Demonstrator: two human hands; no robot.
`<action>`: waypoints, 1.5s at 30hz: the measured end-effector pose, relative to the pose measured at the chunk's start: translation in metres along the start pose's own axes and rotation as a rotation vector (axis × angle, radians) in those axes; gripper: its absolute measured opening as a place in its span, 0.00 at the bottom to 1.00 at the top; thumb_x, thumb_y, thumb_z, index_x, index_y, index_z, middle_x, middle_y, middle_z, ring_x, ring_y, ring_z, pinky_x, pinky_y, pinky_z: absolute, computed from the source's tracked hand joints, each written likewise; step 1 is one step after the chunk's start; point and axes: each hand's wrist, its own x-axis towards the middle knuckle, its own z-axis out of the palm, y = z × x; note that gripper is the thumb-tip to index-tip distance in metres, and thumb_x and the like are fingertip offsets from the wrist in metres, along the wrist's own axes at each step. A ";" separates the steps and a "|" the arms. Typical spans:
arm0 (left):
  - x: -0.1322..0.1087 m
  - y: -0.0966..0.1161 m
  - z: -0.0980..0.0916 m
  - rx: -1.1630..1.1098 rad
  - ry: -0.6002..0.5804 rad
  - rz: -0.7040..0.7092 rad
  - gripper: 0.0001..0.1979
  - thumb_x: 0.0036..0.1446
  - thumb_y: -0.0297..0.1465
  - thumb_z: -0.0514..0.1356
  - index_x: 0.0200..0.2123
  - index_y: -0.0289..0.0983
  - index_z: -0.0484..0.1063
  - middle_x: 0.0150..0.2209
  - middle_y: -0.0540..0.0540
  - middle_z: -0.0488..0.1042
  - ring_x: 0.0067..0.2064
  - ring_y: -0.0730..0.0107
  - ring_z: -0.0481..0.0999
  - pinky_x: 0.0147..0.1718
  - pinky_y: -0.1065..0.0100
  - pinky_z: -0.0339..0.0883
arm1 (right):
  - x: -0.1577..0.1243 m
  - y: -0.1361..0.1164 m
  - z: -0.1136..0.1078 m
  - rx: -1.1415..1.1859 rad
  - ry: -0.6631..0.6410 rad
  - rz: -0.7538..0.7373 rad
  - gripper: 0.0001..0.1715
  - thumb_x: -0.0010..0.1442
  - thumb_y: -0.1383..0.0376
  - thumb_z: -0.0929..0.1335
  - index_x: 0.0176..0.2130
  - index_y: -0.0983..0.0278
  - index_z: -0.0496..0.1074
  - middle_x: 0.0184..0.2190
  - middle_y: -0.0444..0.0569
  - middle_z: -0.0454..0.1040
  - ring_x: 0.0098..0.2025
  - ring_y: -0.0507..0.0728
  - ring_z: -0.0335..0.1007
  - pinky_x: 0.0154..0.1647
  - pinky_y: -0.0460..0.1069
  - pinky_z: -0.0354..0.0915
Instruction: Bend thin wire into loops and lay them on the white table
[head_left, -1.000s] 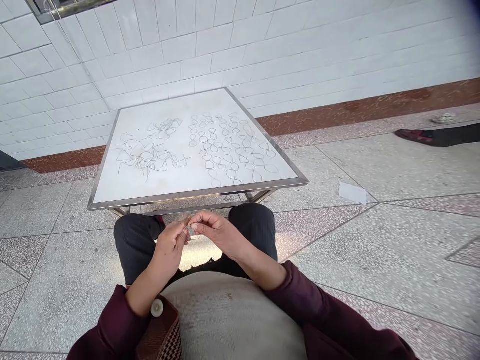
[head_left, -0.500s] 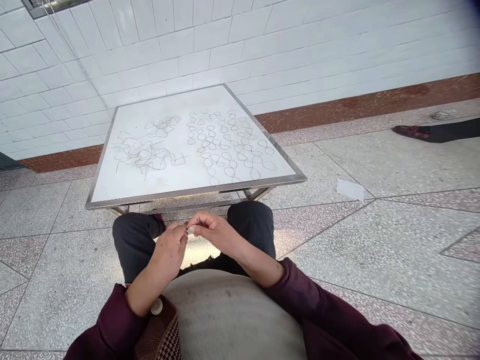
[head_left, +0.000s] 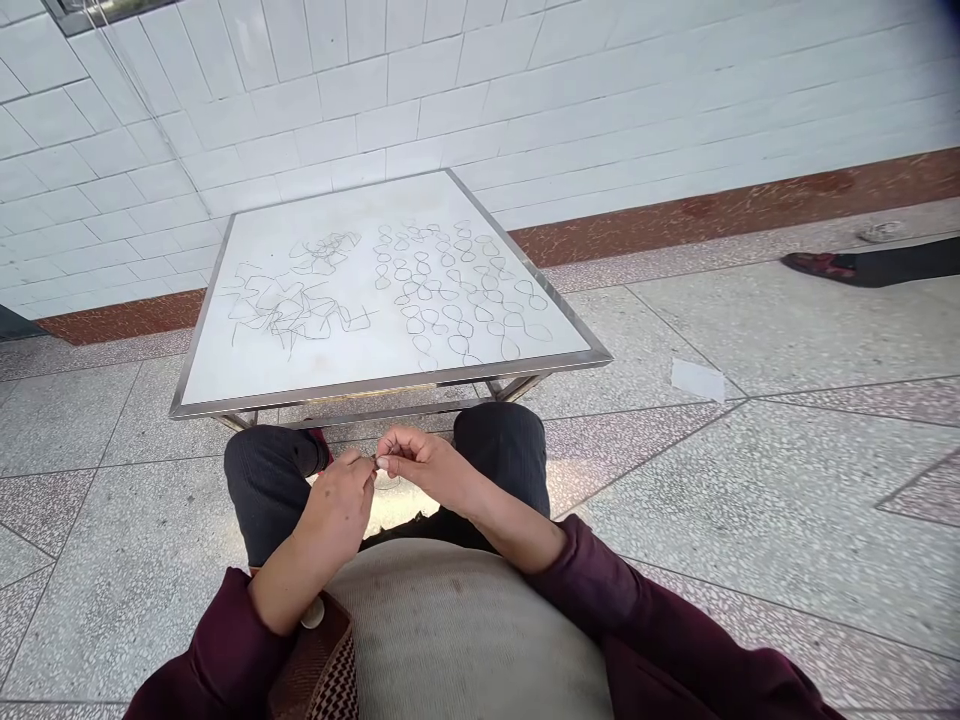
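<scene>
The left hand [head_left: 339, 505] and right hand [head_left: 421, 463] are both pinching closed on one small wire piece [head_left: 375, 461] above the lap, near the worktop [head_left: 375, 386] carrying wire loops [head_left: 457, 290].

A single camera sits on the person's head and looks forward and steeply down along the body. Nearest the lens, at the bottom edge, lie the chest [head_left: 465, 630] and the sleeves [head_left: 660, 640]. The left hand [head_left: 337, 505] and right hand [head_left: 420, 465] meet close below the lens, just under the middle of the view. Just beyond the hands stands the low worktop [head_left: 300, 365], seen from above across its near edge. Farther beyond rises the white tiled wall [head_left: 525, 90], slanted by the wide lens. To the right of the hands the terrazzo floor [head_left: 750, 480] stretches away.
</scene>
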 end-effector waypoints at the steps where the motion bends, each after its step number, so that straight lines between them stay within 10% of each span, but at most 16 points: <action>1: 0.000 0.000 0.000 -0.065 -0.001 -0.029 0.14 0.63 0.26 0.49 0.28 0.38 0.70 0.29 0.47 0.67 0.32 0.65 0.68 0.33 0.65 0.61 | -0.001 -0.001 0.000 -0.011 -0.002 -0.004 0.09 0.55 0.59 0.70 0.29 0.62 0.70 0.23 0.40 0.65 0.27 0.51 0.58 0.31 0.48 0.55; 4: 0.001 -0.001 0.001 -0.338 0.019 -0.165 0.08 0.59 0.27 0.55 0.35 0.39 0.74 0.31 0.47 0.72 0.35 0.65 0.71 0.35 0.66 0.63 | -0.002 -0.003 -0.001 -0.024 0.013 -0.001 0.08 0.55 0.60 0.70 0.29 0.61 0.70 0.23 0.40 0.65 0.27 0.51 0.57 0.30 0.48 0.54; 8: 0.002 -0.003 0.006 -0.729 0.074 -0.267 0.25 0.56 0.30 0.60 0.59 0.40 0.66 0.32 0.49 0.74 0.37 0.66 0.73 0.40 0.64 0.66 | -0.002 -0.004 0.000 0.048 0.012 0.001 0.09 0.55 0.59 0.71 0.30 0.62 0.69 0.24 0.41 0.68 0.29 0.52 0.62 0.34 0.49 0.59; 12: 0.003 -0.001 0.009 -0.935 0.097 -0.273 0.25 0.60 0.39 0.60 0.59 0.39 0.66 0.30 0.50 0.71 0.36 0.67 0.73 0.42 0.63 0.67 | -0.003 -0.004 0.002 0.184 -0.069 0.003 0.11 0.57 0.57 0.71 0.31 0.62 0.69 0.26 0.43 0.72 0.32 0.54 0.69 0.40 0.52 0.64; 27: 0.001 -0.005 0.014 -0.886 0.064 -0.177 0.31 0.63 0.37 0.57 0.67 0.40 0.54 0.25 0.53 0.65 0.28 0.71 0.64 0.28 0.70 0.62 | -0.003 -0.013 -0.008 -0.013 -0.081 -0.103 0.16 0.63 0.52 0.67 0.39 0.62 0.74 0.30 0.45 0.73 0.32 0.54 0.69 0.39 0.51 0.65; 45: 0.000 0.007 0.013 -0.919 0.058 -0.237 0.39 0.61 0.39 0.61 0.69 0.36 0.47 0.28 0.53 0.73 0.28 0.73 0.76 0.34 0.67 0.73 | 0.001 0.002 0.002 -0.522 0.132 -0.386 0.08 0.62 0.74 0.63 0.33 0.61 0.66 0.31 0.44 0.67 0.35 0.54 0.64 0.36 0.48 0.61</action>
